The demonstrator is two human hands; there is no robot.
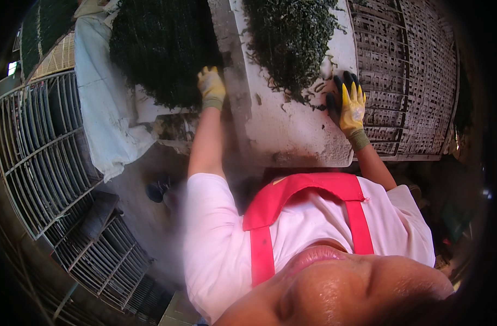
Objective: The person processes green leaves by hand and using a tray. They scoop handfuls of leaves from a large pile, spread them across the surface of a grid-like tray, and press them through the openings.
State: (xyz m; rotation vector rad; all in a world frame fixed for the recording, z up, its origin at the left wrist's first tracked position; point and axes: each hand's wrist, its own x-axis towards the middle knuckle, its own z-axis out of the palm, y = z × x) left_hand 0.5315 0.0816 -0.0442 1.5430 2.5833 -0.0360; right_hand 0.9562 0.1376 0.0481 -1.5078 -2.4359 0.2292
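My left hand [211, 86], in a yellow and pale glove, is at the right edge of a dark green leafy heap [156, 49]. Its fingers are curled in, and whatever they may hold is hidden. Over the right edge of a white board [292, 136], my gloved right hand [352, 110] has its fingers stretched out, with dark finger-shaped forms beside them that may be shadow. On this board lies a second dark green heap [292, 43], with small worm-like pieces scattered around it. A small pale lump [326, 68] sits near my right fingertips.
Brown gridded frames [411, 81] lie side by side along the right. A pale blue-white sheet [104, 103] hangs down at the left of the nearer heap. Slatted metal racks [47, 136] stand farther left. A grey strip [232, 65] runs between the two heaps.
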